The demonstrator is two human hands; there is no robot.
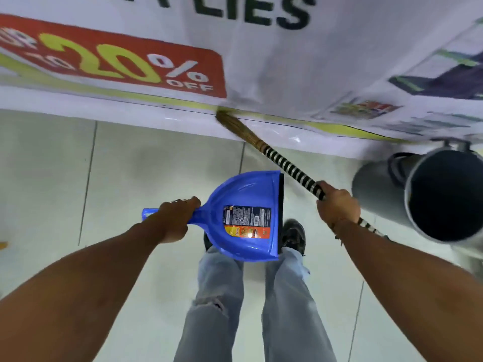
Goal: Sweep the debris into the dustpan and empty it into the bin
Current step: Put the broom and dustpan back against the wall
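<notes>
My left hand [174,218] grips the handle of a blue plastic dustpan [251,194], held above the floor in front of my legs with its mouth to the right. A printed label is stuck inside the pan. My right hand [337,205] holds a broom [287,167] by its black-and-white striped handle. The brown bristles [230,121] point away toward the base of the wall. A grey bin [415,220] stands at the right, its dark opening facing me. I see no debris on the floor or in the pan.
A wall banner [130,66] with a red "20% OFF" panel runs across the top, close ahead. Pale floor tiles [143,158] stretch left and centre. My jeans legs and a dark shoe [294,236] are below the dustpan. A small orange object [3,245] lies at the far left edge.
</notes>
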